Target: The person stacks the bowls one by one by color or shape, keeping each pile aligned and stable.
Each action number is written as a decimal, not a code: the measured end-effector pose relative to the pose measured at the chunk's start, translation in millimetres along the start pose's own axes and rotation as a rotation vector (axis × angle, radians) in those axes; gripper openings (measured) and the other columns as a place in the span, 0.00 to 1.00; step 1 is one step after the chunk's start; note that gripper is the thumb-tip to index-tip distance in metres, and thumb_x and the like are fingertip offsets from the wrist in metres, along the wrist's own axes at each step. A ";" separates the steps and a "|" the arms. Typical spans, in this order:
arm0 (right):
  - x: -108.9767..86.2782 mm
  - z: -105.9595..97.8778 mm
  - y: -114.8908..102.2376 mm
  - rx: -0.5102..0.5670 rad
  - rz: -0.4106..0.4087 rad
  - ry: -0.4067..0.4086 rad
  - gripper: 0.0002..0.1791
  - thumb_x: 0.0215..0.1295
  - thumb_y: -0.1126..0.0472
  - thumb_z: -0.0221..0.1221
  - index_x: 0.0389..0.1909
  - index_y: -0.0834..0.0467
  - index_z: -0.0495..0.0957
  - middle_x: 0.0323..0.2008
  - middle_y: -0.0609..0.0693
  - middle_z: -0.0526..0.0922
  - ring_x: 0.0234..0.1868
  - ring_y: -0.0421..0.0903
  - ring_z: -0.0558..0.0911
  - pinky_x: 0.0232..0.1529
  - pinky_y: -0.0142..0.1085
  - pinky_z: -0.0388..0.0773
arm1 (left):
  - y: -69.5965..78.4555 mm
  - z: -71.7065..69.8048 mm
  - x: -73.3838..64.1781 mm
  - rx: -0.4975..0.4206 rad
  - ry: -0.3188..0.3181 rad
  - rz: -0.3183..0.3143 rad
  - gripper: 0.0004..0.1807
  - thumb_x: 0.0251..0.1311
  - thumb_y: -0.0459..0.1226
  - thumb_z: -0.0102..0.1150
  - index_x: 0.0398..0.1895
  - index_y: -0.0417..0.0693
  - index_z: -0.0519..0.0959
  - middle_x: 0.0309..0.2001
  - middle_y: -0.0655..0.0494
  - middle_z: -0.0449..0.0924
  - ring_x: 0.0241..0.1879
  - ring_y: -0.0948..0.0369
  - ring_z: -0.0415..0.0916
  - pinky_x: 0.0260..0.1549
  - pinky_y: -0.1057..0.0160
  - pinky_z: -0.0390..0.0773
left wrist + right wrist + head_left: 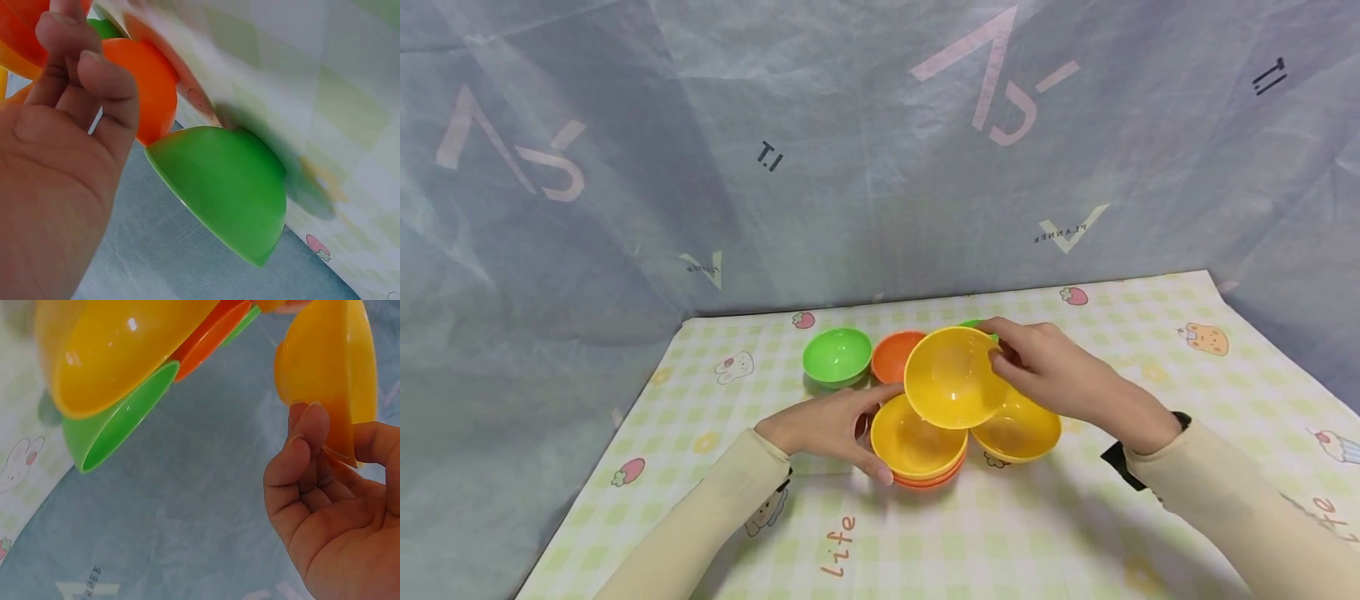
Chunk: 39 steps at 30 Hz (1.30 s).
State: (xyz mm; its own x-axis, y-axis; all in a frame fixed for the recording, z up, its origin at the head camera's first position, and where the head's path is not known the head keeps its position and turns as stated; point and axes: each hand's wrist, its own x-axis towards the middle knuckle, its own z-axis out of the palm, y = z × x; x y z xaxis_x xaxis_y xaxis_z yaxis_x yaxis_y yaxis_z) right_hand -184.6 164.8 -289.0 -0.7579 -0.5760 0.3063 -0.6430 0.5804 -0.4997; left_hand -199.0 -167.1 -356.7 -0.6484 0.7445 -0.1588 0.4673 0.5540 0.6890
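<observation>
My right hand [1056, 371] pinches the rim of a yellow bowl [951, 379], thumb on one side of the wall and fingers on the other. That bowl is tilted, its inside facing me, just above a stack of bowls [917, 442]. Yellow tops the stack, with orange rims showing below. Around the stack's left side, my left hand [827, 421] holds it, thumb in front and fingers behind. In the left wrist view the fingertips hide part of the stack. Another yellow bowl [1018, 429] stands upright to the right of the stack.
Behind the stack stand a green bowl [838, 357], an orange bowl [893, 354] and, mostly hidden, another green bowl [973, 323]. A checked cloth [1000, 533] covers the table. Grey-blue fabric [850, 225] hangs beyond its far edge.
</observation>
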 end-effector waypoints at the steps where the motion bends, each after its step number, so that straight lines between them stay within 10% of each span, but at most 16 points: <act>1: 0.9 1.4 -0.8 0.006 -0.006 -0.002 0.17 0.78 0.69 0.55 0.63 0.60 0.78 0.22 0.42 0.70 0.20 0.37 0.65 0.24 0.33 0.67 | 0.0 0.1 0.0 -0.005 0.001 0.001 0.61 0.50 0.55 0.85 0.85 0.66 0.57 0.68 0.73 0.75 0.60 0.70 0.77 0.65 0.62 0.75; 39: 16.4 36.4 -10.4 0.020 -0.062 -0.098 0.07 0.76 0.69 0.58 0.37 0.57 0.78 0.21 0.40 0.65 0.23 0.36 0.66 0.28 0.32 0.67 | -2.5 -3.3 3.6 0.020 0.061 0.081 0.56 0.41 0.51 0.91 0.76 0.63 0.67 0.59 0.69 0.75 0.51 0.62 0.71 0.52 0.62 0.75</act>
State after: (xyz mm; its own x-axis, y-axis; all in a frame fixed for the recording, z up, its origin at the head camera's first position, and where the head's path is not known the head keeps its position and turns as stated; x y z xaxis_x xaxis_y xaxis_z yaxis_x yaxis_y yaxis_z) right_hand -186.4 128.3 -308.3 -0.7018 -0.6642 0.2573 -0.6852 0.5307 -0.4989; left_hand -204.5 -167.0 -356.6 -0.6435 0.7632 -0.0592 0.5310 0.5008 0.6835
